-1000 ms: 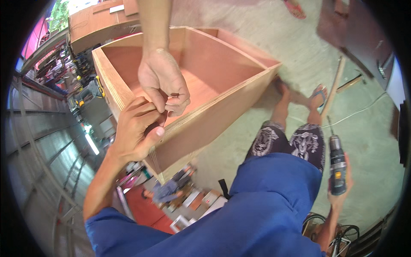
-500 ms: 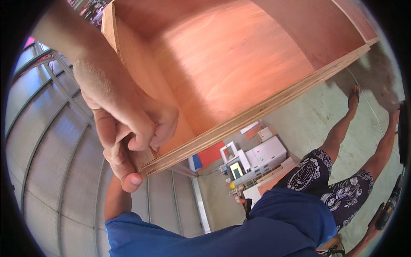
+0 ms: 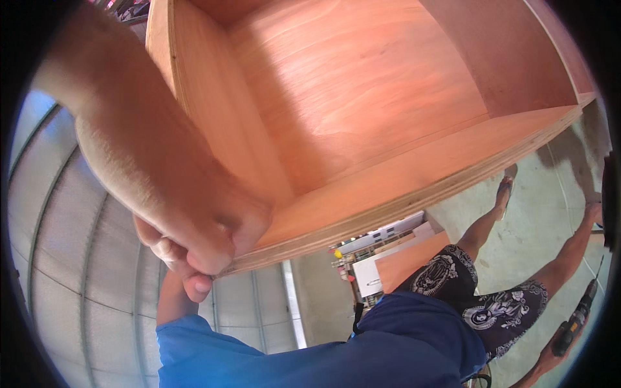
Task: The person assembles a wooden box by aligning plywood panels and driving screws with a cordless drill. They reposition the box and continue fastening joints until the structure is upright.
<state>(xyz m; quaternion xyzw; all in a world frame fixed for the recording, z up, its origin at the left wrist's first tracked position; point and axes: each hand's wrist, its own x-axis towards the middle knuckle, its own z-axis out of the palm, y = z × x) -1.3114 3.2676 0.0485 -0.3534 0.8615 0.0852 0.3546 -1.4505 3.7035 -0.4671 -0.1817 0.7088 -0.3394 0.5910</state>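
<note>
An open plywood box (image 3: 369,90), orange-brown inside, fills the upper part of the view, tilted toward me. My left hand (image 3: 185,268) reaches up from a blue sleeve and is closed at its near left corner. Much of that hand is hidden behind another person's hand (image 3: 194,194), which comes from the upper left and is curled at the same corner. Low on the right, my right hand (image 3: 555,350) grips a dark power drill (image 3: 574,320). A long thin bit points up and away from it.
My legs in patterned shorts (image 3: 446,278) stand on a pale floor (image 3: 550,187) with a thin line across it. Left is a ribbed metal wall (image 3: 71,258). Below the box are a brown panel (image 3: 414,258) and a partly hidden bench with small parts (image 3: 362,252).
The box has shifted slightly right and tipped, showing more of its near inner wall and covering the white machine. The other person's forearm looks larger. The drill has come further into view.
</note>
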